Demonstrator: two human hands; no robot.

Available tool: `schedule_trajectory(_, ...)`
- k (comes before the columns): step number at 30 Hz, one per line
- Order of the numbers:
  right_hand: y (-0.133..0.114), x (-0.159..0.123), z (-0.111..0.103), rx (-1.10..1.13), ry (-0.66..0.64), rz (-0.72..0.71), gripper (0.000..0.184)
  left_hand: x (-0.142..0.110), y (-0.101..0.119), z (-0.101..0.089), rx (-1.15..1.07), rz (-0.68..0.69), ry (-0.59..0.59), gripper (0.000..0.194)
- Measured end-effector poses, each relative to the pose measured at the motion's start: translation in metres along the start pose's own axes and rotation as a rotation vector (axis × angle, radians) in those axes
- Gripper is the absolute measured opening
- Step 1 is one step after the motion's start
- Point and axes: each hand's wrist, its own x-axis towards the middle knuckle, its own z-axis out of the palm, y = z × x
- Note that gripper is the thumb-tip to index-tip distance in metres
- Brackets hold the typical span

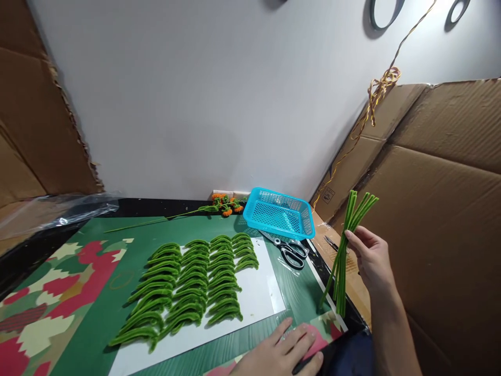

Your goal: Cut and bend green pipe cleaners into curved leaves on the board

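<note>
My right hand (370,256) pinches a bundle of green pipe cleaners (341,277) around its upper middle. The bundle is held nearly upright over the right edge of the table, its upper ends fanned slightly apart. My left hand (284,350) lies low at the table's front edge, palm down with fingers spread, on the camouflage-patterned cover; nothing shows in its grasp. Ahead and to its left, bent, leaf-shaped green pipe-cleaner pieces (190,284) lie in several columns on a white sheet (258,292). The rightmost column is shorter than the others.
A blue perforated basket (279,211) stands at the back right, with black-handled scissors (291,253) in front of it. An orange-flowered pipe-cleaner stem (227,203) lies along the back. Cardboard walls (442,209) flank the table, and a twisted yellow cord (378,94) hangs at right.
</note>
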Motion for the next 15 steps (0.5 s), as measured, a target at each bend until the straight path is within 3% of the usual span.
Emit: schedule_trajectory(15, -0.017, -0.013, 0.008, -0.211, 0.023, -0.095, 0.032, 0.001, -0.001, 0.000, 0.026, -0.004, 0.028, 0.037)
